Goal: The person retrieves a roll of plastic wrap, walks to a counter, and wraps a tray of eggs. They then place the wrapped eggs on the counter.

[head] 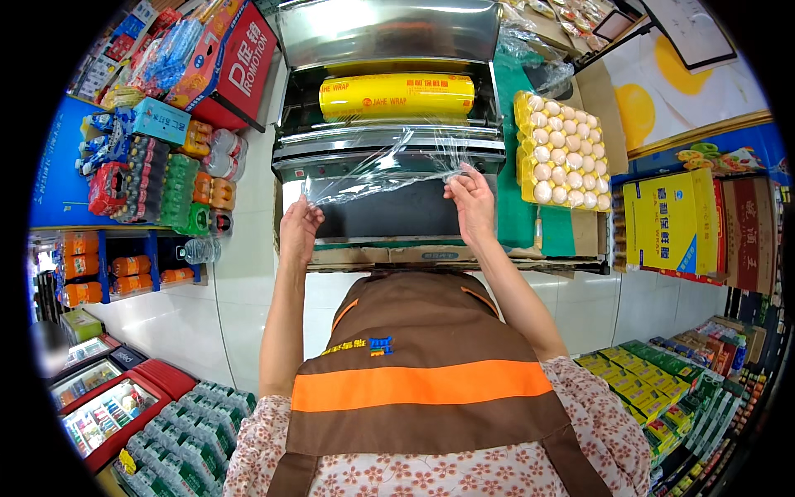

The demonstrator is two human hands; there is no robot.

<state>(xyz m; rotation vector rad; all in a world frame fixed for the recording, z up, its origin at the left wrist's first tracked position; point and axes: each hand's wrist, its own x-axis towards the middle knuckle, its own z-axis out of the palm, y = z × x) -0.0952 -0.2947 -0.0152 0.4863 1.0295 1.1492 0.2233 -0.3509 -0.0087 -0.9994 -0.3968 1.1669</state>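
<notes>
A sheet of clear plastic cling film [385, 171] stretches from the wrapping machine [388, 146] towards me, its near edge bunched between my hands. My left hand [300, 227] pinches the film's left corner, and my right hand [470, 199] pinches the right corner with thumb and fingers. Behind the machine's front bar lies a yellow-looking roll of film [396, 96] below the raised metal lid [388, 31]. Under the film is the dark flat plate [388, 211] of the machine. To the right, stacked yellow egg trays [525, 149] hold many eggs [574, 161].
A green mat [509, 230] with a small handled tool [538, 230] lies right of the machine. Bottled drinks [180, 186] and a red promotion box [242, 68] stand left. A yellow carton [671, 223] is at the right. Cardboard [385, 256] lines the counter's near edge.
</notes>
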